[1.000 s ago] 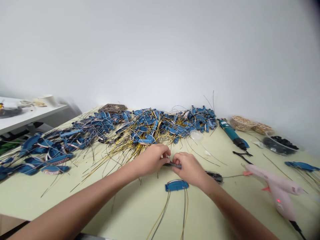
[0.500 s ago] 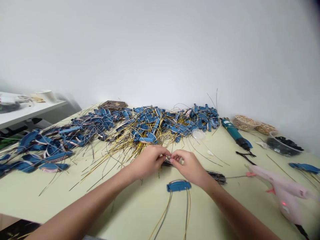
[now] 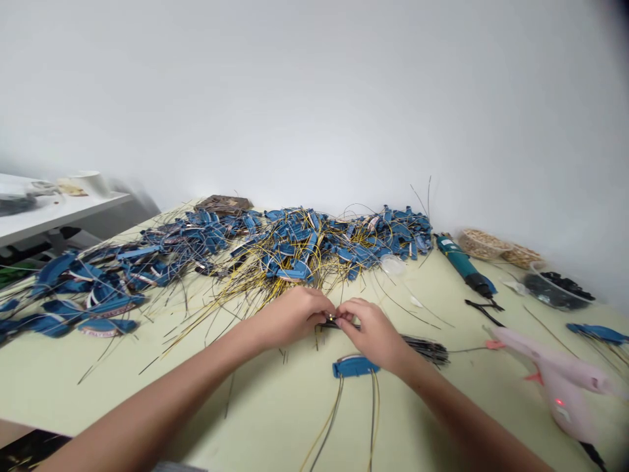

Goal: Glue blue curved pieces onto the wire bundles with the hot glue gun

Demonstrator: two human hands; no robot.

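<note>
The person's two hands meet just behind the blue piece (image 3: 354, 366) that lies flat on the pale green table (image 3: 265, 419), its yellow and dark leads trailing back toward the person. The left hand (image 3: 295, 314) is curled nearly closed, thumb and fingertips pinched together on one end of some thin dark wires (image 3: 339, 323). The right hand (image 3: 371, 331) is pinched the same way on the other end, so the wires span the small gap between the fingertips, just above the tabletop and just beyond the blue piece. A tiny yellow speck shows where the fingers meet; I cannot tell what it is.

Just right of the blue piece, past the right wrist, lies a bundle of dark wires (image 3: 427, 349). Farther right of it rests a pink glue gun (image 3: 550, 370) with a small red light on its body. Well behind the blue piece spreads a big heap of blue pieces and yellow wires (image 3: 295, 246), running far off to its left. Behind and to the right of the blue piece lie a teal tool (image 3: 459, 262) and black cutters (image 3: 484, 307), with shallow bowls (image 3: 481, 242) beyond them by the wall.
</note>
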